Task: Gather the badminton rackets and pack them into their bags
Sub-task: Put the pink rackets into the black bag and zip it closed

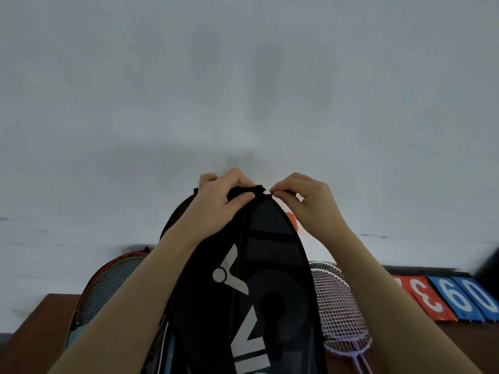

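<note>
A black racket bag (259, 279) with pale lettering stands upright at the centre of the view, its rounded top pointing to 12 o'clock against a pale wall (243, 76); what it holds cannot be seen through the fabric. The left hand (221, 203) grips the bag's top, fingers curled over the bunched cloth with the thumb pressed across it. The right hand (310, 203) pinches a small zipper pull (270, 194) at the very tip, its finger and thumb narrow together. At 8 o'clock, a red-framed racket (108, 287) lies partly behind the left forearm. At 4 o'clock, white-strung rackets (337, 306) lie overlapping on the brown table (40, 333). At 3 o'clock, red and blue number cards (445, 300) rest against the wall.
</note>
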A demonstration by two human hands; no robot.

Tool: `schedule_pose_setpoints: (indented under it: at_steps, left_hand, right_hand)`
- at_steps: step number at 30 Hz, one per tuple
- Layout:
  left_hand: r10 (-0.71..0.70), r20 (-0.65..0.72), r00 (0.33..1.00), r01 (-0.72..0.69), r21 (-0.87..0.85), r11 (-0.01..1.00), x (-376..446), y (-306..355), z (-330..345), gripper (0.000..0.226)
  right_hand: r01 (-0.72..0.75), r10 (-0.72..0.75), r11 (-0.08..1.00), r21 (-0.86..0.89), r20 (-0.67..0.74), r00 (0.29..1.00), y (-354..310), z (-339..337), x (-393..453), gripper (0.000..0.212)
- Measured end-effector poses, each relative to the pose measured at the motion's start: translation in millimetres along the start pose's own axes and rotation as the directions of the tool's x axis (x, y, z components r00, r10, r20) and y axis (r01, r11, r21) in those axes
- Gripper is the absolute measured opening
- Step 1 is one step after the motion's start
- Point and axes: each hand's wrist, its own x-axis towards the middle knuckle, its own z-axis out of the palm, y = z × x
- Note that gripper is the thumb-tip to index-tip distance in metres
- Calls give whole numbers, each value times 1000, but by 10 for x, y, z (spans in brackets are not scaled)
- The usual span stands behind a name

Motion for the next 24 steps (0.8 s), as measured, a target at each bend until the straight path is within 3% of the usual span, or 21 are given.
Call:
schedule_pose_setpoints:
  at_steps: [2, 4, 8, 16, 20, 24]
  left_hand:
    - [65, -8, 998, -64, 89, 994, 10, 54, -8, 17]
    - [141, -15, 990, -130, 291, 948, 28, 57, 23, 24]
    - [188, -94, 978, -119, 490, 864, 47, 76, 167, 29]
    - [154, -144, 978, -72, 458, 886, 58, 140, 312, 28]
    - [77, 37, 996, -85, 311, 947, 252, 215, 130, 22]
    - [57, 192, 980, -114, 297, 948, 363, 225, 84, 24]
  right_hand:
    - [24, -24, 1000, 15, 5, 1000, 31, -31, -2, 11]
    - [24, -23, 1000, 15, -7, 1000, 77, -54, -49, 11]
    - [28, -27, 1000, 8, -26, 999, 164, -131, -159, 13]
    - [12, -12, 1000, -4, -60, 998, 212, -186, -239, 12]
    - [95, -97, 994, -48, -43, 994, 181, -304, -62, 11]
    - [115, -120, 991, -63, -68, 990, 188, -321, -40, 11]
